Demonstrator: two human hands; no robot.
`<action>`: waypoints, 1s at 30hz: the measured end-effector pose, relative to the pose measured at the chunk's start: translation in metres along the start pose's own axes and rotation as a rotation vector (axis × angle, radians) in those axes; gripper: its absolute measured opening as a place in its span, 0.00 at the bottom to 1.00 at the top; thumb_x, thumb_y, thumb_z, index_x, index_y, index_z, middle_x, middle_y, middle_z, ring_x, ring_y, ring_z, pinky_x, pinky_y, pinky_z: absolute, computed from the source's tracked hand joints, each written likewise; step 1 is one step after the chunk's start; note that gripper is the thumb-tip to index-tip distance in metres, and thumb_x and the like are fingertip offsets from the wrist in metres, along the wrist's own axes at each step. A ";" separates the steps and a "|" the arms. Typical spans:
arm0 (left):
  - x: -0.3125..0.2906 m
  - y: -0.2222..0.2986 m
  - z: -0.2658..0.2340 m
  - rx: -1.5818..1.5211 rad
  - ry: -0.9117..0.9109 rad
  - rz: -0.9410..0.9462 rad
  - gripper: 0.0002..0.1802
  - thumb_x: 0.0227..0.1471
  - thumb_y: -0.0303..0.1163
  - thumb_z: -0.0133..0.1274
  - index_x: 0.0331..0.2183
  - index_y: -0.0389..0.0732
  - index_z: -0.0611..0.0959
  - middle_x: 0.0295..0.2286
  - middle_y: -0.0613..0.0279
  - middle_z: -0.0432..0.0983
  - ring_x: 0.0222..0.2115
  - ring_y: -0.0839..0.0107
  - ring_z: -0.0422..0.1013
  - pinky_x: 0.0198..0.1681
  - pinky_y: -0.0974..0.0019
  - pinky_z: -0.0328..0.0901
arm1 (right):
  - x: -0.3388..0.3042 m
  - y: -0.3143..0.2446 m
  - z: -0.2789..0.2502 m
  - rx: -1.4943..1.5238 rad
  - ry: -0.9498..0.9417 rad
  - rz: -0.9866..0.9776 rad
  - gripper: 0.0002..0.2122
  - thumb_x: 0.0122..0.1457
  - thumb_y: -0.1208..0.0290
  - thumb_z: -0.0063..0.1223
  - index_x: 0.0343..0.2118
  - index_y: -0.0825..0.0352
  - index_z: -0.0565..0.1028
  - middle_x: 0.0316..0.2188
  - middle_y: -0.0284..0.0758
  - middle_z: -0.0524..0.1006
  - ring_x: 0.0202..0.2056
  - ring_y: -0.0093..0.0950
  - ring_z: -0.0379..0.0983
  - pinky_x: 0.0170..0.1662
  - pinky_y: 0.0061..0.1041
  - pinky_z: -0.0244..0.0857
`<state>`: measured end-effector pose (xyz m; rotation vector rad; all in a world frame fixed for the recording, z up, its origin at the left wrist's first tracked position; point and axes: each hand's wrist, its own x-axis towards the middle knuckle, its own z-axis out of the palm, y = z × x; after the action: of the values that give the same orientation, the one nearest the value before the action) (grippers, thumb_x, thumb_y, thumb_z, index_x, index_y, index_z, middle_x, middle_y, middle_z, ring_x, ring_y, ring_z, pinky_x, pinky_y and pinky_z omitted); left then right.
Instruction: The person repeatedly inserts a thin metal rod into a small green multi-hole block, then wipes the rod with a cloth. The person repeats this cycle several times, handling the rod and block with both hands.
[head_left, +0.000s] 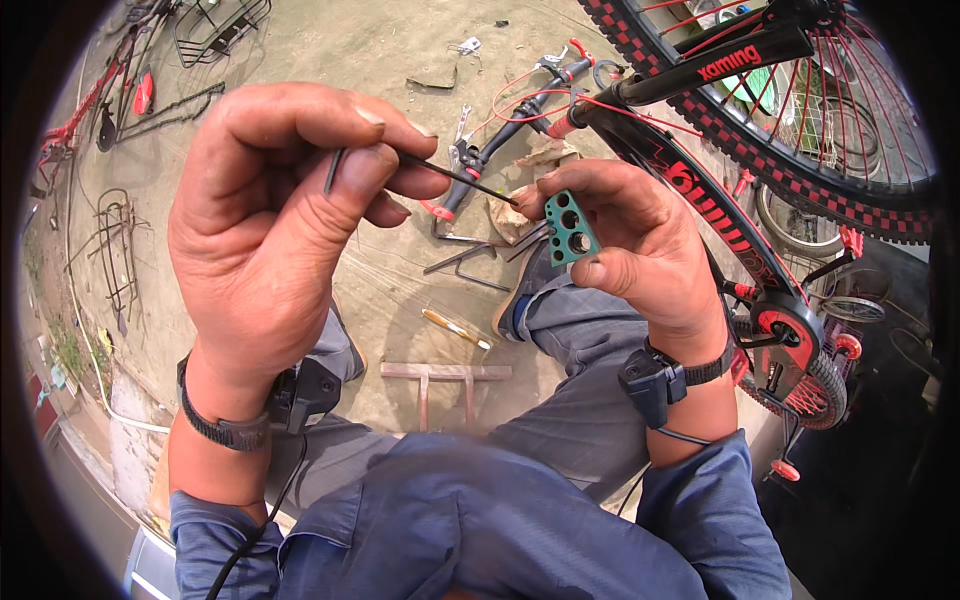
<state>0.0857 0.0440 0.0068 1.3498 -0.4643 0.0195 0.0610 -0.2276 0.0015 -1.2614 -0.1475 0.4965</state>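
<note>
My left hand [270,230] pinches a thin black L-shaped hex key [450,173] between thumb and fingers, its short bent end showing by the thumb. The long arm points right, and its tip meets the fingertips of my right hand [660,250]. That hand grips a green hex key holder [564,240] between thumb and fingers, its face of round holes in several sizes turned toward me. Whether the key's tip touches the holder, I cannot tell. Several loose hex keys [468,262] lie on the ground below and between the hands.
An upturned black and red bicycle [700,190] stands close on the right, its handlebar [530,105] reaching the ground ahead. A screwdriver [455,328] and a small wooden bench [445,371] are between my legs. Wire racks [225,35] lie at the far left.
</note>
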 end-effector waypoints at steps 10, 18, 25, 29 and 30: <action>-0.035 0.015 0.009 0.164 -0.028 0.181 0.08 0.61 0.20 0.51 0.42 0.39 0.72 0.38 0.48 0.76 0.33 0.65 0.79 0.35 0.68 0.75 | -0.008 0.002 0.024 -0.073 -0.064 -0.025 0.24 0.52 0.76 0.68 0.52 0.71 0.75 0.48 0.36 0.77 0.49 0.24 0.73 0.55 0.25 0.66; -0.036 0.012 0.009 0.109 0.036 0.154 0.08 0.57 0.15 0.54 0.39 0.34 0.77 0.35 0.49 0.78 0.33 0.66 0.77 0.37 0.66 0.75 | -0.003 0.006 0.025 -0.059 -0.076 -0.018 0.24 0.53 0.74 0.68 0.53 0.71 0.75 0.48 0.34 0.76 0.48 0.23 0.73 0.55 0.24 0.65; -0.034 0.014 0.006 0.230 -0.033 0.164 0.09 0.53 0.14 0.57 0.36 0.35 0.79 0.33 0.49 0.80 0.32 0.64 0.78 0.35 0.65 0.73 | 0.000 0.004 0.029 -0.058 -0.082 0.060 0.25 0.52 0.72 0.69 0.54 0.72 0.75 0.49 0.36 0.76 0.50 0.25 0.72 0.57 0.27 0.64; -0.035 0.013 0.004 0.260 -0.064 0.138 0.10 0.48 0.13 0.58 0.34 0.36 0.81 0.31 0.51 0.81 0.32 0.62 0.79 0.34 0.65 0.72 | -0.001 0.000 0.031 -0.078 -0.044 0.118 0.29 0.48 0.66 0.72 0.52 0.74 0.75 0.48 0.39 0.76 0.52 0.29 0.72 0.58 0.29 0.63; -0.036 0.012 0.003 0.253 -0.074 0.142 0.10 0.49 0.13 0.58 0.34 0.36 0.81 0.31 0.51 0.81 0.32 0.62 0.79 0.34 0.65 0.72 | -0.001 0.000 0.031 -0.099 -0.048 0.107 0.29 0.48 0.65 0.73 0.52 0.74 0.76 0.48 0.39 0.76 0.51 0.29 0.72 0.58 0.28 0.63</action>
<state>0.0490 0.0527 0.0062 1.5669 -0.6353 0.1498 0.0482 -0.2011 0.0117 -1.3598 -0.1471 0.6181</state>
